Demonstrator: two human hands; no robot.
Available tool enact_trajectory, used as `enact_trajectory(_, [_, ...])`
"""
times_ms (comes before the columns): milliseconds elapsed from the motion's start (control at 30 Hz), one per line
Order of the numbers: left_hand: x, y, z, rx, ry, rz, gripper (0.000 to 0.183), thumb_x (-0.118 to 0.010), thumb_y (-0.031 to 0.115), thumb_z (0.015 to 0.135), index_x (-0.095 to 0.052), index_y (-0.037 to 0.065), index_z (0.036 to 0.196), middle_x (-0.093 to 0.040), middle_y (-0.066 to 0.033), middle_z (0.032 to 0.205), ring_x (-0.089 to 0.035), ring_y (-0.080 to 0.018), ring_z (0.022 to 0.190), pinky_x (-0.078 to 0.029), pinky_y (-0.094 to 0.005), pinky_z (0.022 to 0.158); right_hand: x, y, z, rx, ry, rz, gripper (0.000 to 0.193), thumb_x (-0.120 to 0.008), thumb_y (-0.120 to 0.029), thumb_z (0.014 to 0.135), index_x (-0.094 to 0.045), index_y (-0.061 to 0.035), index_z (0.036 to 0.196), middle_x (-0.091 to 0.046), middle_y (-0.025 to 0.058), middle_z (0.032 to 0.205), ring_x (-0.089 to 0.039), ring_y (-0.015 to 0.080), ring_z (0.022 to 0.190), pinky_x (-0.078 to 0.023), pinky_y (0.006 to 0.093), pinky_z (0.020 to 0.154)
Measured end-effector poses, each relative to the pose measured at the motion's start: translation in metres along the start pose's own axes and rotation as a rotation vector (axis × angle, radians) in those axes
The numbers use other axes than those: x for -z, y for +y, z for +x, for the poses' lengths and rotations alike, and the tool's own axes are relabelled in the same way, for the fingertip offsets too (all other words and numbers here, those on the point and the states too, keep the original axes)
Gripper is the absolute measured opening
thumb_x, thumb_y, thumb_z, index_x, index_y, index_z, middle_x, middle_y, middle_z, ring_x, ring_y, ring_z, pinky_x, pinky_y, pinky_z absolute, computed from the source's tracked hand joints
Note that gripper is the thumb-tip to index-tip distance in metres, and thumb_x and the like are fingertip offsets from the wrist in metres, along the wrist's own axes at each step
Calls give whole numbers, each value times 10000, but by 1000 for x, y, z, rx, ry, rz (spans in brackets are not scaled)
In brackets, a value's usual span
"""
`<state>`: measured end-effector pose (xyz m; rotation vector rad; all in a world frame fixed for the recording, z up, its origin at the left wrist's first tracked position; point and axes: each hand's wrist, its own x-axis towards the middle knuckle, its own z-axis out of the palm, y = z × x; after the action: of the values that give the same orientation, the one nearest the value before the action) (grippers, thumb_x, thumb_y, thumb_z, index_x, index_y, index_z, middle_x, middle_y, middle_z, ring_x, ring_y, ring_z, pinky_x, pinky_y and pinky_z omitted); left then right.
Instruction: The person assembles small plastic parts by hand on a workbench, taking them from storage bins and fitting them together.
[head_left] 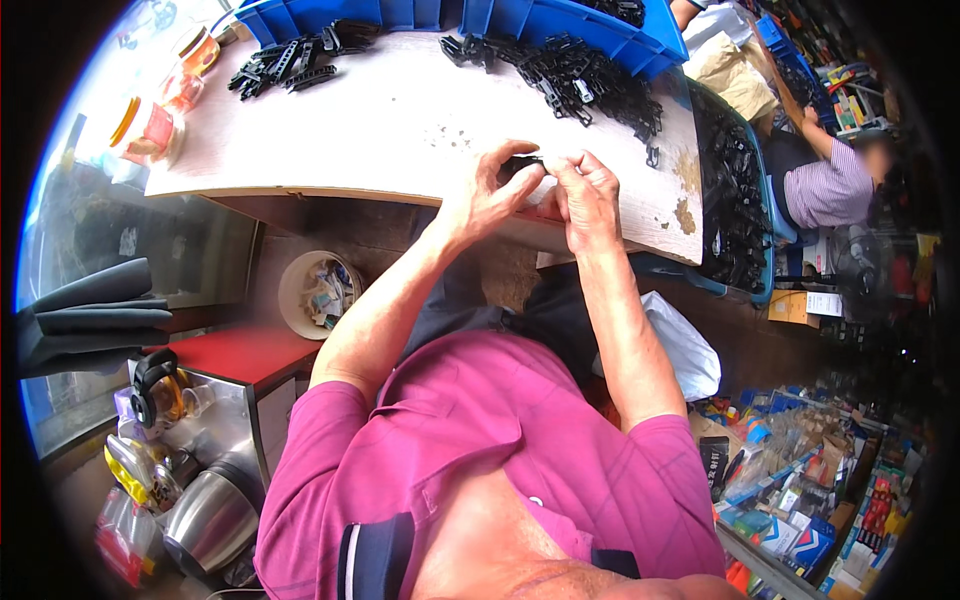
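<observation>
At the near edge of the pale tabletop (350,110), my left hand (485,195) curls its thumb and fingers around a small black plastic piece (518,166). Close beside it, my right hand (590,200) is closed in a pinch at the piece's right end. Whatever sits between the right fingertips is too small to make out. Beyond my hands lies a spread pile of black plastic pieces (570,80), some of them long with slots. A smaller pile of similar black strips (290,62) rests farther left.
Blue bins (350,14) line the table's far edge. Lidded jars (148,130) stand at its left end. A blue tub of black parts (735,190) adjoins the right side. Below are a waste bucket (290,290) and a red-topped cabinet (235,352). Another person (830,185) is at far right.
</observation>
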<state>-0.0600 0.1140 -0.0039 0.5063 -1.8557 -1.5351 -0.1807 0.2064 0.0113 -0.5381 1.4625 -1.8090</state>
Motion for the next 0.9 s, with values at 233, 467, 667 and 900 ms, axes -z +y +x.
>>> enact_trajectory(233, [9, -1, -2, 193, 182, -212, 191, -636, 172, 887, -663, 0, 967, -674, -73, 856, -613, -138, 819, -490, -286, 782, -18, -5, 7, 23, 12, -108, 129, -719, -112, 802, -601, -60, 801, -564, -6, 635, -461, 66, 436, -400, 230, 409])
enact_trajectory(467, [75, -13, 12, 251, 358, -360, 232, -676, 228, 892, -644, 53, 1041, -626, -11, 824, -536, -67, 661, -481, -220, 586, -44, -18, 45, -120, 94, -242, 191, -652, -176, 868, -549, -37, 947, -429, 11, 478, -531, 142, 396, -572, 382, 434])
enact_trajectory(667, [78, -12, 3, 163, 299, -304, 365, -738, 187, 848, -607, 41, 1156, -648, -35, 895, -571, -71, 697, -495, -218, 588, -75, -4, 108, -129, 208, -435, 192, -660, -194, 866, -592, -55, 979, -528, 49, 621, -528, 140, 420, -549, 362, 406])
enact_trajectory(900, [77, -16, 2, 65, 348, -334, 327, -692, 111, 878, -589, 21, 1175, -634, -24, 886, -574, -68, 714, -503, -214, 604, -107, -4, 142, -103, 235, -641, 223, -746, -215, 796, -655, -58, 924, -587, 48, 697, -518, 133, 415, -507, 315, 371])
